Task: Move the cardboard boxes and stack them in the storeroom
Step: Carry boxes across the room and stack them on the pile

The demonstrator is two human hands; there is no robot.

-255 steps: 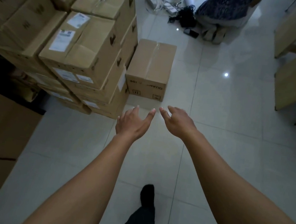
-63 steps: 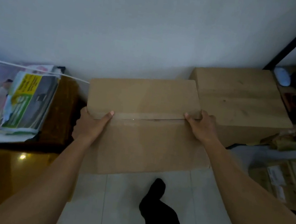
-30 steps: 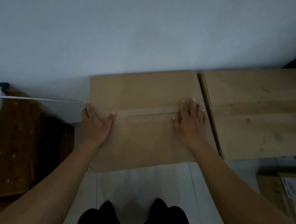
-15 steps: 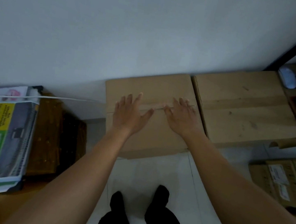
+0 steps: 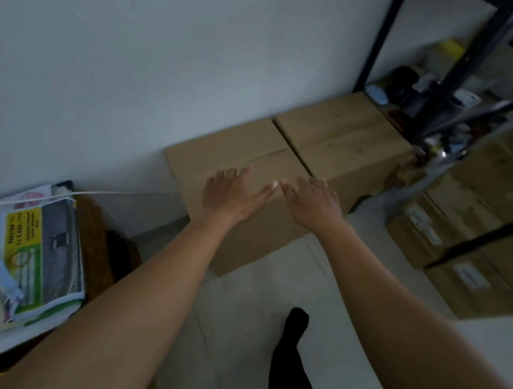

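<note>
Both hands empty, holding nothing. Left hand (image 5: pixel 232 194) and right hand (image 5: pixel 311 201) are flat, fingers spread, thumbs almost meeting over the near top of the box (image 5: pixel 228 153); can't tell if the palms touch it. Box sits on the floor (image 5: pixel 270 277) against the wall (image 5: pixel 169 52), its right side flush with a second box (image 5: pixel 344 134). Black rack (image 5: pixel 457 67) at the right edge, more boxes (image 5: pixel 475 256) stacked under it. Magazines (image 5: pixel 28 255) at the left, white cable (image 5: pixel 101 195) across them. Black-clad leg (image 5: pixel 291 362) at the bottom.
</note>
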